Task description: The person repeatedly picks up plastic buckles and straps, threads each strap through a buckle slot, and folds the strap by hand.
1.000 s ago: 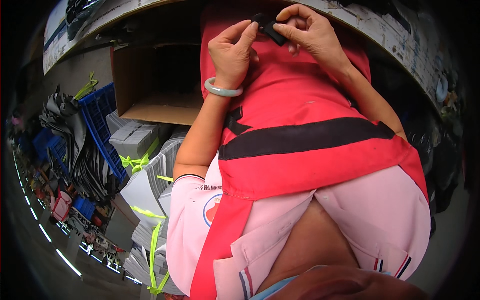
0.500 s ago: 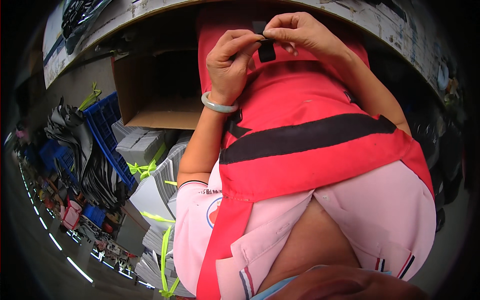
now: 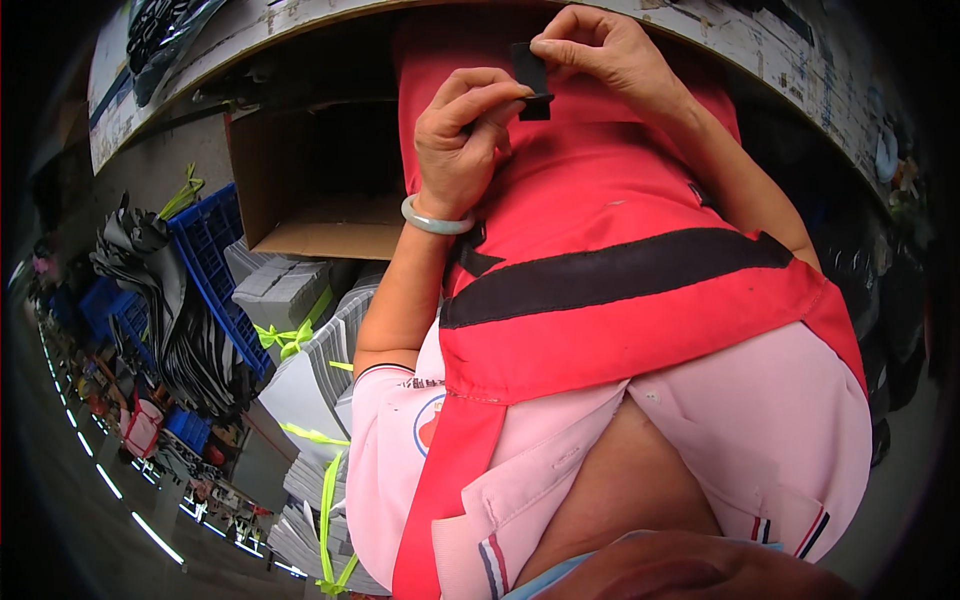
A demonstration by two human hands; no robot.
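Note:
Over the red apron point(image 3: 600, 185) on my lap, both hands work at a small flat black strip point(image 3: 530, 68), its material too unclear to name. My left hand point(image 3: 462, 135), with a pale bangle point(image 3: 436, 217) on its wrist, has thumb and forefinger closed at the strip's lower part, where a dark edge sticks out past the fingertips. My right hand point(image 3: 625, 62) pinches the strip near its upper end, thumb against forefinger. Between the two pinches the strip hangs flat in view; the finger contact itself is partly hidden.
A worn white worktable point(image 3: 270, 38) curves along the far side, a plastic-wrapped dark bundle point(image 3: 160, 45) on its left. Below it sits an open cardboard box point(image 3: 325, 238). Grey sheet stacks point(image 3: 310, 380) tied with green ribbon and a blue crate point(image 3: 215, 265) stand at the left.
My fingertips, close together before, have drawn apart. The right hand has risen a little toward the table and the left has dropped slightly, showing more of the black strip between them.

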